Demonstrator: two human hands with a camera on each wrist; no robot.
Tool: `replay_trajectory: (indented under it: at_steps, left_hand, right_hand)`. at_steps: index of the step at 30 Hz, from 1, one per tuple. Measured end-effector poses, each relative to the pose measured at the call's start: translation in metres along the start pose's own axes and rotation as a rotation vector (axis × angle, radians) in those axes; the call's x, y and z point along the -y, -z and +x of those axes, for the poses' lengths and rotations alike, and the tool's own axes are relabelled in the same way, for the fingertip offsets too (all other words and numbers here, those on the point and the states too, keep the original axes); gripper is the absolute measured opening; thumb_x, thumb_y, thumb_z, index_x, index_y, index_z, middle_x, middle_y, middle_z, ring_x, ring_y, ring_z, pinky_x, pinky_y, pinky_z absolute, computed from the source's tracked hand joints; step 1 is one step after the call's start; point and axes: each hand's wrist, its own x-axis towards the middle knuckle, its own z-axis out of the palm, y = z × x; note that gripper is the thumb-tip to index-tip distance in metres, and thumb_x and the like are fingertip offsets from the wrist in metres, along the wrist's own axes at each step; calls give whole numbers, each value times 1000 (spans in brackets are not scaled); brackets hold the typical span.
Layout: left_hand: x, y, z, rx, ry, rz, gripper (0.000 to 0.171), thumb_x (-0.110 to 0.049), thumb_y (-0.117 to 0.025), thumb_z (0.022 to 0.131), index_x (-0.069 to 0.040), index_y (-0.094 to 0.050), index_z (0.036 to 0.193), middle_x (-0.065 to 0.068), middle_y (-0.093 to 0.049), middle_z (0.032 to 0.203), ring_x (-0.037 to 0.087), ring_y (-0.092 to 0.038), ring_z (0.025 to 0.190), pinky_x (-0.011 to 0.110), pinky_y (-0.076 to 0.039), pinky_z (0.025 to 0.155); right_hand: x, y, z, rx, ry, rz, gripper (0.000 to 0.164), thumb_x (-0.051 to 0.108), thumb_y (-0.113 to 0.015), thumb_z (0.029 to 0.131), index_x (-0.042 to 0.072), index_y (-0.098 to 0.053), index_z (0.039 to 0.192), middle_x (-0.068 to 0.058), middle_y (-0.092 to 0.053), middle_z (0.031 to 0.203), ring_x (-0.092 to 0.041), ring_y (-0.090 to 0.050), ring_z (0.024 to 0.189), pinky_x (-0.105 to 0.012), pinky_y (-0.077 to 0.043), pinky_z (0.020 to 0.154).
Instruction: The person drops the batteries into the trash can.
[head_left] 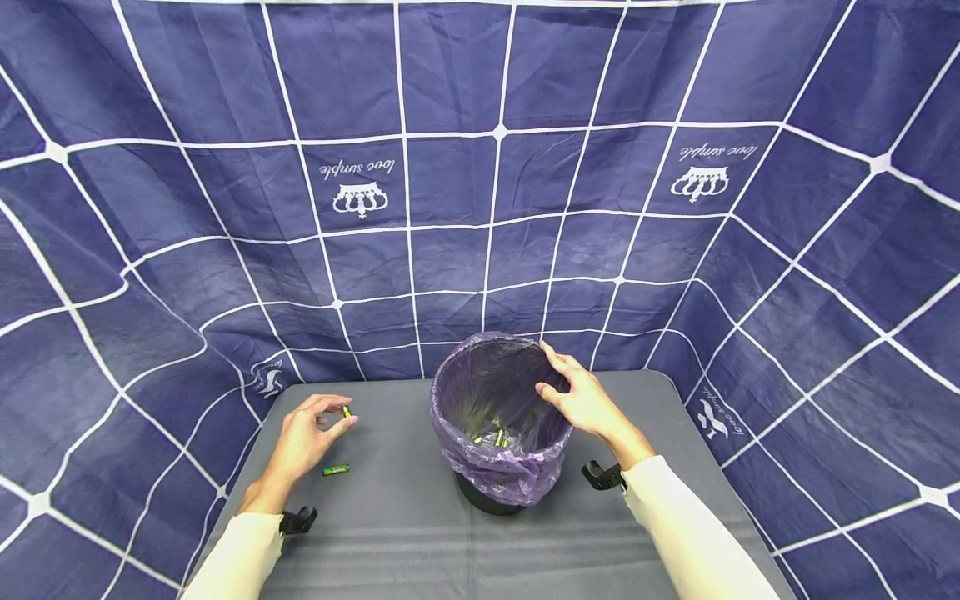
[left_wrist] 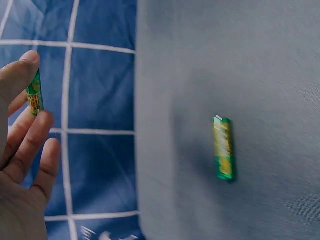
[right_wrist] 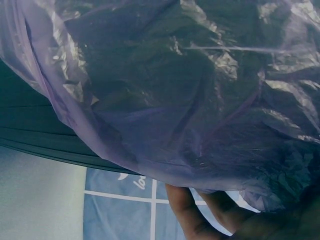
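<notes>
My left hand pinches a small green-and-yellow battery between thumb and fingertips, raised above the left side of the table. A second battery of the same kind lies on the grey surface just right of that wrist. Mid-table stands a dark trash can lined with a translucent purple bag. Several batteries show at its bottom. At the can's right rim, my right hand grips the bag-covered edge, thumb toward the inside and fingers outside. The right wrist view shows its fingers beside the bag.
A grey table carries everything. Blue cloth with white grid lines hangs behind it and along both sides. Black straps sit at the wrists, next to cream sleeves.
</notes>
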Motion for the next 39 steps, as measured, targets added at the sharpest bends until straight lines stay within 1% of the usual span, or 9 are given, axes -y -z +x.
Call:
replay_trajectory:
  at_steps: [4, 6, 8, 13, 17, 25, 28, 32, 39]
  left_hand:
    - [-18, 0, 9, -2, -48, 5, 34, -11, -102, 89, -10, -88, 121, 8, -85, 115, 24, -81, 102, 9, -57, 86]
    - [-27, 1, 14, -3, -74, 9, 34, -11, -102, 89, -11, -88, 120, 6, -85, 115, 21, -80, 101, 21, -64, 85]
    - [-36, 2, 20, -8, -106, 1, 34, -10, -103, 88, -12, -88, 119, 5, -85, 114, 21, -80, 100, 21, -64, 86]
    - [-62, 6, 32, -19, -195, -39, 38, -6, -104, 85, -10, -88, 119, 6, -85, 114, 23, -81, 98, 6, -55, 89]
    - [-85, 8, 44, -9, -250, -64, 40, -6, -105, 84, -11, -88, 120, 4, -85, 115, 22, -81, 100, 12, -59, 90]
    - [-128, 6, 68, 13, -336, -132, 40, -7, -104, 85, -11, -88, 122, 4, -85, 120, 24, -84, 100, 10, -57, 93]
    - [-143, 5, 75, 39, -360, -155, 40, -8, -104, 86, -11, -88, 123, 4, -85, 121, 25, -85, 101, 14, -60, 94]
    - [-160, 3, 85, 62, -375, -154, 40, -10, -104, 87, -13, -88, 123, 2, -85, 122, 22, -84, 103, 26, -66, 92]
    - [-189, -3, 96, 92, -433, -171, 38, -12, -105, 87, -12, -89, 121, 3, -86, 117, 22, -83, 101, 38, -68, 90]
  right_hand:
    - [-3, -1, -2, -2, -7, -2, 80, 24, -76, 111, 19, -41, 182, -24, -59, 171, -52, -58, 160, -72, -43, 134]
    - [-3, -2, -2, -2, -10, 1, 79, 25, -76, 111, 19, -41, 182, -25, -60, 171, -52, -58, 159, -72, -43, 134]
    - [-4, -3, -1, -3, -11, 1, 79, 25, -76, 111, 19, -41, 182, -25, -60, 170, -52, -58, 159, -72, -44, 134]
    - [-2, -5, 1, 3, -2, -3, 79, 26, -76, 111, 17, -42, 182, -26, -62, 168, -51, -61, 156, -70, -46, 132]
    - [-1, -5, 1, 2, -8, 10, 79, 23, -76, 110, 17, -42, 181, -28, -63, 166, -51, -62, 155, -70, -46, 132]
    - [-3, -2, 3, 0, -7, 14, 80, 23, -76, 111, 16, -41, 182, -29, -62, 166, -52, -61, 155, -70, -46, 132]
    - [-3, 0, 2, -7, -14, 15, 80, 23, -77, 111, 16, -41, 182, -29, -63, 166, -52, -61, 156, -70, -45, 132]
    - [-3, 1, 2, -13, -6, 2, 79, 24, -76, 111, 17, -42, 182, -29, -63, 165, -53, -62, 155, -71, -46, 131]
    - [-1, 0, 0, -1, -15, 13, 79, 24, -75, 111, 18, -40, 182, -29, -63, 165, -52, -61, 155, -71, -45, 132]
